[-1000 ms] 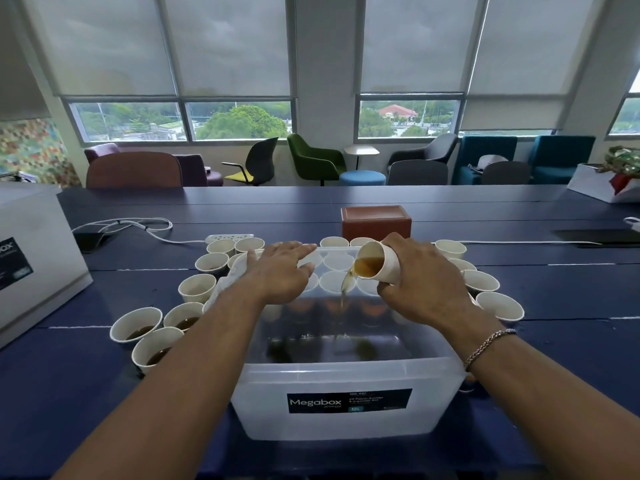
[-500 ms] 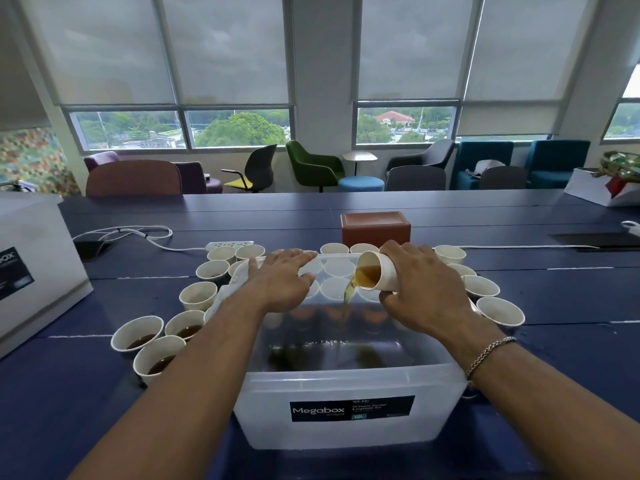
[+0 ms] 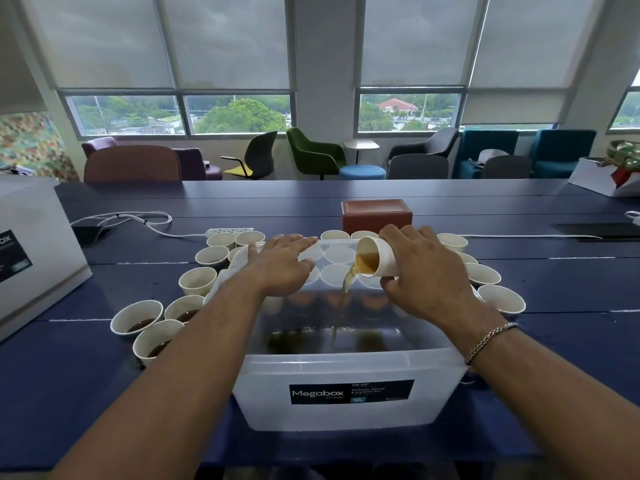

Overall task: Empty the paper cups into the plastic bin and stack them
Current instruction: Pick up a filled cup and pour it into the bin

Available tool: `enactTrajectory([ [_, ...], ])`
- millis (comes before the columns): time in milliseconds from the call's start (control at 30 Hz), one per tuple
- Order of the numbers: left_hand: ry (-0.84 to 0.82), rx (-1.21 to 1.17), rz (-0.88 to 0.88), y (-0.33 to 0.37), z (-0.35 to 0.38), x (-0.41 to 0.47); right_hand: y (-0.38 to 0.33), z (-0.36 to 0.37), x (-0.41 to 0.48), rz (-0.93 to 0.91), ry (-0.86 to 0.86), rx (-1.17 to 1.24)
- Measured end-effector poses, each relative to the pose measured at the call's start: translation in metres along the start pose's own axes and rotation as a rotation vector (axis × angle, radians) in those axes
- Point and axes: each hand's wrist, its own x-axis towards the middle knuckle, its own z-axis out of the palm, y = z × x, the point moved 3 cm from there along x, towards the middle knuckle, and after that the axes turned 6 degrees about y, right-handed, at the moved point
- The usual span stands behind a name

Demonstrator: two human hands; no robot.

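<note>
A clear plastic bin with a Megabox label stands in front of me on the blue table. My right hand grips a white paper cup tipped on its side over the bin, and brown liquid streams from it into the bin, where a dark puddle lies. My left hand rests flat, fingers spread, on the bin's far left rim and holds nothing. Several paper cups surround the bin: some with brown liquid at the left, others at the right and behind.
A brown box stands behind the cups. A white power strip with its cable lies at the back left. A large white carton sits at the left edge. Chairs line the far side under the windows.
The cup in my right hand has tipped further and the stream keeps running into the bin. My left hand stays on the rim.
</note>
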Motion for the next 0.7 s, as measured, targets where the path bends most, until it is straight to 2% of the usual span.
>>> enactTrajectory([
  [700, 0.011, 0.015, 0.014, -0.0020, 0.0025, 0.0010, -0.0072, -0.0060, -0.0036, -0.106, 0.042, -0.104],
])
